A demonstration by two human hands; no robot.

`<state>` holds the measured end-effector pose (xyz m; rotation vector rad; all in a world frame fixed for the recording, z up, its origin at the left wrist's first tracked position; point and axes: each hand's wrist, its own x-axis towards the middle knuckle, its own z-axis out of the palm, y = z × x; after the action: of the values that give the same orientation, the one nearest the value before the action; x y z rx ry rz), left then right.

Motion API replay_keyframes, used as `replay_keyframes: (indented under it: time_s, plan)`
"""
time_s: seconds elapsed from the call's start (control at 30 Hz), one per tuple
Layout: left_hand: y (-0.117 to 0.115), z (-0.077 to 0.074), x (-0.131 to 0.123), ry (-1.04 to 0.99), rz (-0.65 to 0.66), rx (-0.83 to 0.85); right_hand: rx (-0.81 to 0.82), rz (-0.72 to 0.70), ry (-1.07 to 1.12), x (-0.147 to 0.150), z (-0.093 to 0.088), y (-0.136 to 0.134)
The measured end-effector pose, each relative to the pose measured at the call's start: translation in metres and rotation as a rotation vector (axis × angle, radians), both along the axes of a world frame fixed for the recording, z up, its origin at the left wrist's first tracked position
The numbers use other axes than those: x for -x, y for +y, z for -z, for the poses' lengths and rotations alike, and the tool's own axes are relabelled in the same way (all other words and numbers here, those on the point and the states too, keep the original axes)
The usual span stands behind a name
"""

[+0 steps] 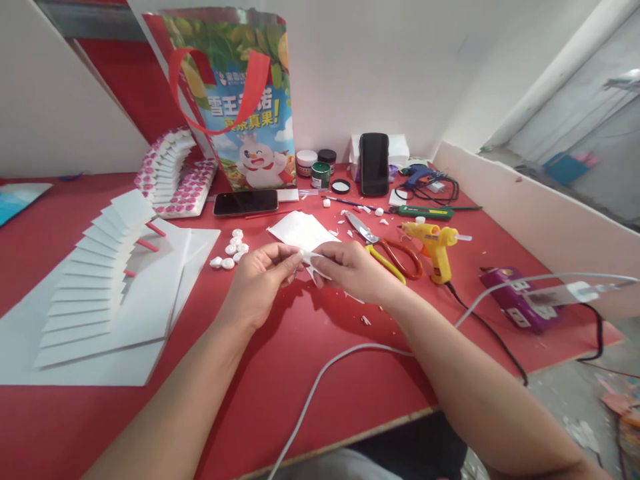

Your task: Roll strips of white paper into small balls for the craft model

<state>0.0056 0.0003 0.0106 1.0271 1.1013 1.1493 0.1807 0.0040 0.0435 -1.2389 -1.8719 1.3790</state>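
Near the middle of the table, my left hand [265, 273] pinches one end of a thin white paper strip [313, 256]. Fingers of my right hand [353, 267] are closed on the strip's other side, close to the left fingertips. The strip looks twisted or rolled where the fingers meet; part of it is hidden by them. Just behind the hands lies a white paper sheet [303, 229]. Several small white rolled paper rosettes [231, 249] form a cluster to the left of my left hand.
White stair-like model [85, 293] stands at left, a pink-patterned one [173, 180] behind. A printed bag [260, 120], paint jars [321, 175] and two phones [374, 163] line the back. Scissors [390, 250], yellow glue gun [435, 247] and a white cable [330, 365] lie nearby.
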Motion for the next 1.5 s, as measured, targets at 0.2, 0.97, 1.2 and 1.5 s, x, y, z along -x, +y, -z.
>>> replay_keyframes:
  time_s: [0.2,0.97,1.2,1.5]
  plan:
    - [-0.002,0.001,-0.003,0.061,-0.07,-0.016,-0.096,0.048,-0.065,0.0,0.002,0.002]
    - [-0.004,-0.004,-0.003,0.078,0.05,-0.032,0.689,0.075,0.451,-0.01,0.002,0.011]
    - [-0.004,-0.004,-0.004,0.078,0.013,-0.005,0.576,0.038,0.506,-0.009,0.01,0.01]
    - [-0.005,0.002,-0.007,0.007,-0.044,0.039,0.161,0.215,0.105,0.003,0.006,0.004]
